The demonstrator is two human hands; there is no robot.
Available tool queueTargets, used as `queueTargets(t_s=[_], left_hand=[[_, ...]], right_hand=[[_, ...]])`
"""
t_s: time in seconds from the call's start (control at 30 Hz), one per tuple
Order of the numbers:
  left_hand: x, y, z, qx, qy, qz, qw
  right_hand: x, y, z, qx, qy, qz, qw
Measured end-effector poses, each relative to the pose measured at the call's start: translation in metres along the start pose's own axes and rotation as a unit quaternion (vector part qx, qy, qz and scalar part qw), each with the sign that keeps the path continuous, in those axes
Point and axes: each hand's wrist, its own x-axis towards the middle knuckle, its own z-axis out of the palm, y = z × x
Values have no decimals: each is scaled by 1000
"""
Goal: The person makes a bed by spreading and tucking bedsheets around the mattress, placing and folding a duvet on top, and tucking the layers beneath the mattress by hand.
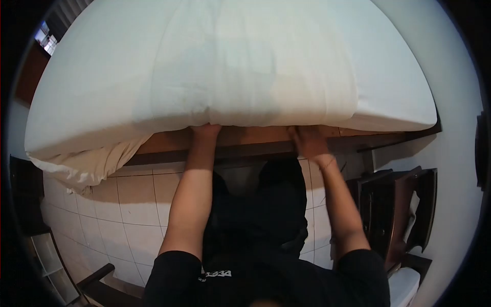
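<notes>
A mattress in a pale fitted sheet (pixel 245 77) fills the upper view, above a dark wooden bed frame (pixel 255 148). The sheet is pulled smooth over most of the front edge, with creases near the middle. My left hand (pixel 206 130) reaches under the mattress's front edge left of centre; its fingers are hidden there. My right hand (pixel 312 143) is right of centre at the same edge, slightly blurred, with the thumb apart and the fingers reaching toward the mattress's underside. At the left corner the sheet's gathered hem (pixel 105 161) hangs loose and bunched over the frame.
Pale floor tiles (pixel 135 199) lie below the bed. A dark wooden cabinet (pixel 394 204) stands at the right by the white wall (pixel 455 77). A shelf unit (pixel 48 261) and a dark piece of furniture (pixel 97 286) are at the lower left.
</notes>
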Motion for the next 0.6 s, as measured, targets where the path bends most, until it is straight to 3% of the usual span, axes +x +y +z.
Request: queueTargets(t_s=[0.1,0.2,0.23,0.33,0.47,0.5,0.57,0.6], left_hand=[[-7,-3,8,-1,34,9,999],[-8,-11,51,106,337,82,932],[-7,-13,69,109,335,82,932],[-18,-10,127,90,447,27,889],[-29,0,197,204,494,-34,845],[-38,6,195,207,493,-30,844],[-66,29,179,445,419,-83,787],[-76,38,171,551,374,-109,738]], right_hand=[[-24,-40,3,-33,69,-34,996],[-26,-50,-1,-69,119,-81,987],[-25,-48,-2,-63,122,-78,987],[-28,-48,4,-35,112,-72,991],[-28,-45,3,-37,116,-65,990],[-29,-41,6,29,145,-43,988],[-29,-35,9,156,201,5,967],[-29,-32,10,157,199,5,967]])
